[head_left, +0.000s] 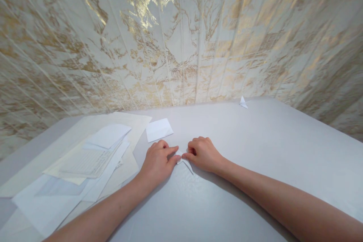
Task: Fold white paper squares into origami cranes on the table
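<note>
A small piece of folded white paper lies on the table between my two hands, one narrow pointed flap angled toward me. My left hand pinches its left side between thumb and fingers. From the right, my right hand has its fingers curled in, thumb tip pressed on the paper close to the left thumb. Part of the paper is hidden under the fingers. Just beyond my left hand lies a white paper sheet, flat and rectangular with a crease.
At the left, a pile of loose papers and envelopes spreads over large cream sheets. A small folded paper figure stands near the back edge of the pale table. Behind it rises a gold-patterned wall covering.
</note>
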Available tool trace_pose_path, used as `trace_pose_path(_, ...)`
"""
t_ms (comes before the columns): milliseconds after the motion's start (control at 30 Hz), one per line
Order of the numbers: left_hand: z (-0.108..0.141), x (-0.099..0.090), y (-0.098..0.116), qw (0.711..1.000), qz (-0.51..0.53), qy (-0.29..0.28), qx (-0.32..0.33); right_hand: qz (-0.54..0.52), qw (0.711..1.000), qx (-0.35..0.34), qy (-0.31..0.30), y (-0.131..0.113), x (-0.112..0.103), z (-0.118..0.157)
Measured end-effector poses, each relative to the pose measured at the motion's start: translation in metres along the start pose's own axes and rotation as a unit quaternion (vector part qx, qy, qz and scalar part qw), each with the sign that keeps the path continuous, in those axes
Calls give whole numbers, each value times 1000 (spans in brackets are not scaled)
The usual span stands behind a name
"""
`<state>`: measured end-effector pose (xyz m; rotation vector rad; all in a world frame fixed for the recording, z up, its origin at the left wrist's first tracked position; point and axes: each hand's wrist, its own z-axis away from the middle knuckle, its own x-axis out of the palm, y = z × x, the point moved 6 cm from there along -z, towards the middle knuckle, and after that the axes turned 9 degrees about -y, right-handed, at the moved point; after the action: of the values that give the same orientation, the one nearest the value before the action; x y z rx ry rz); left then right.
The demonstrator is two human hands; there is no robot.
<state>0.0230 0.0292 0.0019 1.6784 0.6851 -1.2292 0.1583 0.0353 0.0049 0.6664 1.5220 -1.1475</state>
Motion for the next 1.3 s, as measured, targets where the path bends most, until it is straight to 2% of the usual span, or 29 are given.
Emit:
trace_pose_path(267, -5, 0, 0, 1000, 24, -5, -10, -20, 1000, 4, 1, 0, -2, 1)
trace_pose_path(567, -7, 0, 0, 999, 17, -43, -23, -114, 993, 3, -2, 1, 0, 11)
trace_pose_path(767, -5, -1, -2, 999, 36, -8, -39, -128, 992, 2, 7, -1, 4, 13)
trace_pose_path(900, -2, 0, 0, 998, 47, -7, -45, -141, 990, -4, 12, -4, 4, 15)
trace_pose_path(1000, 0, -3, 2, 995, 91, 5, -36, -149, 989, -13, 17, -8, 2, 17)
trace_pose_path(1133, 2, -5, 5, 978, 206, 18, -26, -173, 984, -30, 30, -13, -1, 19)
trace_pose_path(1233, 3, -1, 6, 947, 321, 8, -28, -232, 972, -30, 34, -13, 0, 19)
trace_pose_path(1300, 3, 2, 6, 912, 409, 6, -29, -296, 954, -17, 44, -11, 1, 19)
